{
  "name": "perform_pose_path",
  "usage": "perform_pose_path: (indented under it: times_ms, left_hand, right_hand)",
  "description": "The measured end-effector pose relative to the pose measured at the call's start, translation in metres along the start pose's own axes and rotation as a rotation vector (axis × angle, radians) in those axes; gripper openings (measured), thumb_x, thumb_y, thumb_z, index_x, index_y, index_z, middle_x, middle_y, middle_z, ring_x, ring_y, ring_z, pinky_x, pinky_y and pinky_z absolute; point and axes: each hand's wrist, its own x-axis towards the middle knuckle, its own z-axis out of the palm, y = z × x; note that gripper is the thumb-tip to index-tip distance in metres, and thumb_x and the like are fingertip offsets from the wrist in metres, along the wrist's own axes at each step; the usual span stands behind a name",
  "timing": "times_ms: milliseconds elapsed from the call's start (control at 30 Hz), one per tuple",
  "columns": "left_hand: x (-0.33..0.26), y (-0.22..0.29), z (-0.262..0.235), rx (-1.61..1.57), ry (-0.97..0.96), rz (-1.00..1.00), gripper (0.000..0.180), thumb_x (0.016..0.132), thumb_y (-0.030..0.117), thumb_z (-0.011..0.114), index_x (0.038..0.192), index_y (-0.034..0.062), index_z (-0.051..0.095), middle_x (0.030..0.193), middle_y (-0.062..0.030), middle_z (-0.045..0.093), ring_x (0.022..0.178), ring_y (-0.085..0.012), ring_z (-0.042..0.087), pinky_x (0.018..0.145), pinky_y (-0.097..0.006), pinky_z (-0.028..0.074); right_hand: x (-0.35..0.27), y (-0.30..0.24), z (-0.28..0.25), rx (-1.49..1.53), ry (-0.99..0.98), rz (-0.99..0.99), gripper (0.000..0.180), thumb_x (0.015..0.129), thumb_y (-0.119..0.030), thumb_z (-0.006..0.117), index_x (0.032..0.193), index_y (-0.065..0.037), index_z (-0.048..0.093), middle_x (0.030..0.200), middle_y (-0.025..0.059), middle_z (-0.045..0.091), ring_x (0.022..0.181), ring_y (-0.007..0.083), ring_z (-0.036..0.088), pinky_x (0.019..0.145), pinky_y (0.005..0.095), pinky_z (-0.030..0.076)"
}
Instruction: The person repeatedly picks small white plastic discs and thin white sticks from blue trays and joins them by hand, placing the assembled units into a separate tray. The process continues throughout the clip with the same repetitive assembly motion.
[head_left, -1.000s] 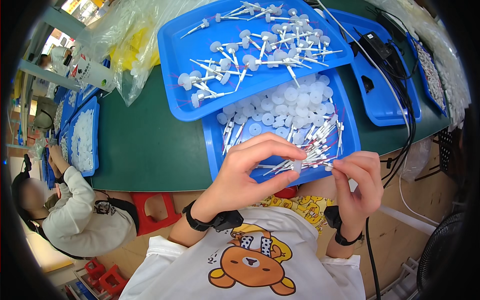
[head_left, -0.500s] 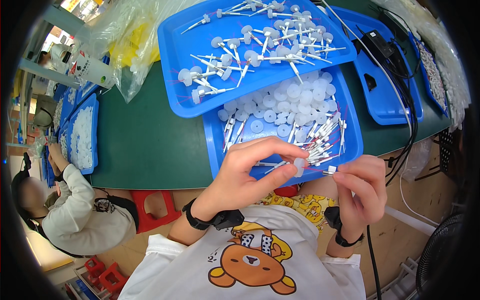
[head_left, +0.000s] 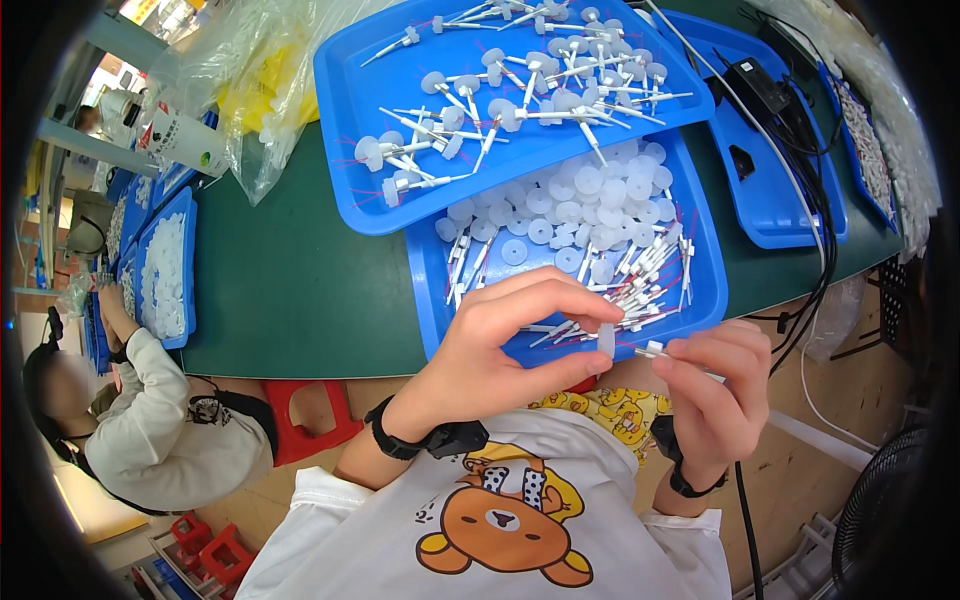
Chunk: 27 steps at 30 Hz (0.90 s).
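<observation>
My left hand (head_left: 510, 345) pinches a small white plastic disc (head_left: 606, 341) between thumb and fingers, just over the near edge of a blue tray (head_left: 432, 300). My right hand (head_left: 715, 385) holds a thin white plastic pin (head_left: 655, 351) pointed at that disc, tip almost touching it. The tray below holds several white discs (head_left: 560, 205) and a heap of white pins (head_left: 640, 280). A second blue tray (head_left: 345, 120), resting partly over the first, carries several assembled pins with discs (head_left: 500, 95).
Green table (head_left: 290, 290) runs left. A third blue tray (head_left: 770, 200) with a black power adapter (head_left: 765, 90) and cables lies right. Clear plastic bags (head_left: 250, 80) sit far left. Another person (head_left: 150, 420) works at trays on the left. Red stools (head_left: 300, 415) stand below.
Both hands have drawn back from the pin heap toward my body. The left hand now holds a disc, and the right hand's pin is lined up with it.
</observation>
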Motion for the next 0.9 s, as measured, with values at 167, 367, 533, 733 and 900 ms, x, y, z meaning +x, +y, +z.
perform_pose_path:
  times_ms: [167, 367, 533, 733, 900]
  left_hand:
    - [0.002, 0.001, 0.003, -0.039, 0.004, 0.053, 0.037, 0.072, -0.002, 0.084, 0.106, -0.0019, 0.071, 0.104, -0.0154, 0.071, 0.1, -0.0238, 0.068, 0.086, -0.034, 0.055]
    - [0.002, 0.0, 0.003, -0.034, 0.028, 0.095, 0.033, 0.071, -0.004, 0.084, 0.102, -0.0021, 0.073, 0.104, -0.0156, 0.072, 0.098, -0.0244, 0.07, 0.083, -0.033, 0.056]
    - [0.001, -0.002, 0.003, -0.027, 0.024, 0.113, 0.028, 0.072, -0.004, 0.083, 0.099, -0.0013, 0.074, 0.104, -0.0143, 0.072, 0.096, -0.0243, 0.07, 0.081, -0.033, 0.057]
    - [-0.001, -0.004, 0.004, -0.034, 0.025, 0.117, 0.027, 0.074, -0.004, 0.08, 0.1, -0.0009, 0.074, 0.104, -0.013, 0.072, 0.096, -0.0244, 0.07, 0.08, -0.033, 0.058]
    - [-0.001, -0.002, 0.005, 0.012, 0.043, 0.129, 0.032, 0.07, -0.006, 0.082, 0.102, -0.004, 0.074, 0.102, -0.0165, 0.072, 0.095, -0.0278, 0.071, 0.081, -0.035, 0.058]
  right_hand:
    - [0.001, -0.003, 0.007, 0.05, -0.013, 0.055, 0.035, 0.061, 0.001, 0.08, 0.095, -0.003, 0.074, 0.091, 0.0046, 0.067, 0.081, 0.023, 0.06, 0.068, 0.0351, 0.046]
    - [0.003, -0.002, 0.011, 0.06, -0.052, 0.071, 0.033, 0.064, 0.002, 0.082, 0.096, 0.0, 0.073, 0.084, 0.0067, 0.065, 0.074, 0.0247, 0.058, 0.065, 0.0353, 0.045]
    - [0.003, -0.002, 0.009, 0.093, -0.091, 0.096, 0.031, 0.065, 0.002, 0.082, 0.095, 0.001, 0.072, 0.083, 0.0074, 0.065, 0.073, 0.0253, 0.058, 0.064, 0.0353, 0.044]
    - [0.004, -0.012, 0.006, 0.189, -0.156, 0.279, 0.025, 0.07, 0.004, 0.079, 0.094, 0.002, 0.071, 0.083, 0.0085, 0.066, 0.071, 0.0246, 0.059, 0.062, 0.0336, 0.044]
    - [0.003, -0.026, 0.006, 0.341, -0.152, 0.586, 0.015, 0.081, 0.006, 0.073, 0.096, 0.006, 0.07, 0.083, 0.0104, 0.067, 0.072, 0.0208, 0.063, 0.064, 0.03, 0.048]
